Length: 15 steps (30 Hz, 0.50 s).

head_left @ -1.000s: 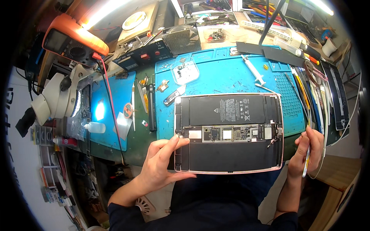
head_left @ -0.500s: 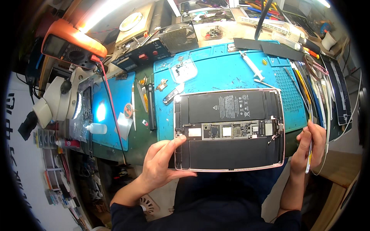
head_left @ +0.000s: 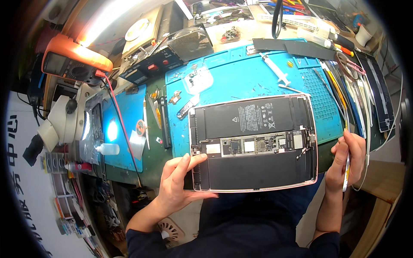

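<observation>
An opened tablet [head_left: 253, 171] with a pink rim, black battery packs and a central circuit board [head_left: 261, 145] lies face up over the bench's front edge. My left hand [head_left: 175, 184] grips its left end, index finger on the inside and thumb along the lower rim. To the tablet's right, my right hand [head_left: 345, 161] is closed around a thin white and yellow rod-like tool [head_left: 346, 182]. Beyond the tablet, a syringe [head_left: 274, 68], a small clear parts dish [head_left: 197, 80] and a small penknife-like item [head_left: 186, 107] rest on the blue mat [head_left: 232, 73].
An orange multimeter [head_left: 77, 58] with leads and white microscope-like equipment [head_left: 64, 118] stand at the left, near a dropper bottle [head_left: 107, 149]. Black boxed equipment [head_left: 150, 64] sits at the back. Long tools [head_left: 342, 92] and another tablet part [head_left: 377, 96] line the right side.
The bench scene has shifted up and left in the picture. My right hand has moved slightly right with its tool; my left hand keeps its grip on the tablet.
</observation>
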Available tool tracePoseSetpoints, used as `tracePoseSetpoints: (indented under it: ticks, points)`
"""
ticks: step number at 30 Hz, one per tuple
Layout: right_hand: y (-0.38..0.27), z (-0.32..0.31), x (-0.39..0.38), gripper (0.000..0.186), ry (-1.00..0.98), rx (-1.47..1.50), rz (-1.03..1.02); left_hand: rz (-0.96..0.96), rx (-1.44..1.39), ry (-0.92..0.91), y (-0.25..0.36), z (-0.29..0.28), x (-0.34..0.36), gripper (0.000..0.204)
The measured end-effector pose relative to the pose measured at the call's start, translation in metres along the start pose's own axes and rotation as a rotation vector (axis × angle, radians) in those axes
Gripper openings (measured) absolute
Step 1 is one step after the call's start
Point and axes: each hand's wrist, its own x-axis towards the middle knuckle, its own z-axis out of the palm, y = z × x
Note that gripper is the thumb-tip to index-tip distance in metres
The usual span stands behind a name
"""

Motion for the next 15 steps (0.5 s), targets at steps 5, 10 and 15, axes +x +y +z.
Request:
tracePoseSetpoints:
  ticks: [5, 10, 15]
  points:
    - [-0.0004, -0.0005, 0.0007, 0.026, 0.0, 0.001, -0.004, -0.01, -0.003, -0.007, -0.0002, 0.0004, -0.0011, 0.127]
    - [0.0021, -0.0003, -0.0016, 0.026, -0.014, 0.017, -0.012, -0.026, -0.047, -0.014, -0.0014, 0.0, 0.0001, 0.128]
    - [0.0007, -0.0008, -0.0007, 0.026, -0.008, 0.023, -0.008, -0.042, -0.041, -0.037, -0.0003, -0.0019, 0.001, 0.13]
